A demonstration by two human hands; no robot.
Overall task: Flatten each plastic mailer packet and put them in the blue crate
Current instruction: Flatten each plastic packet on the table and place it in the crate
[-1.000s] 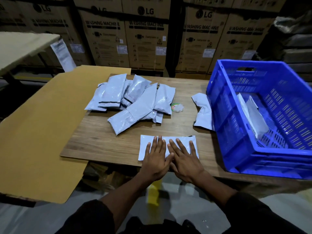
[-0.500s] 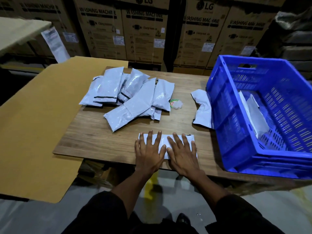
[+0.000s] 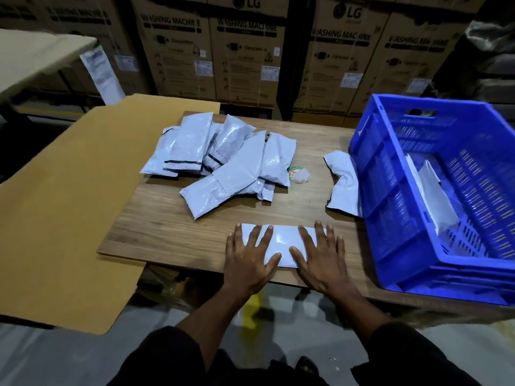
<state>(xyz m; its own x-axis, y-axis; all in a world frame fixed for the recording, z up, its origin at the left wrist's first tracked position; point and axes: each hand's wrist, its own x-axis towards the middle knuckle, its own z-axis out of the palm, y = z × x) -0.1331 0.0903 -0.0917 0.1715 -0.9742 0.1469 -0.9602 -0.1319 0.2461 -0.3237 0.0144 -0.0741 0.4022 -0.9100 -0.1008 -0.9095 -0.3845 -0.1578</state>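
Stacked cartons (image 3: 245,59) behind wooden table (image 3: 167,232)

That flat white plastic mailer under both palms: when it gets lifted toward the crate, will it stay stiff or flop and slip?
The flat white plastic mailer will probably sag: it lies thin and sheet-like under the left hand and right hand. Its glossy highlight suggests a slick film, so a pinch likely beats an open-palm carry. It looks light, nearly empty.

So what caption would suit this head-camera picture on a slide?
Both hands, left and right, press a mailer packet flat beside the blue crate.
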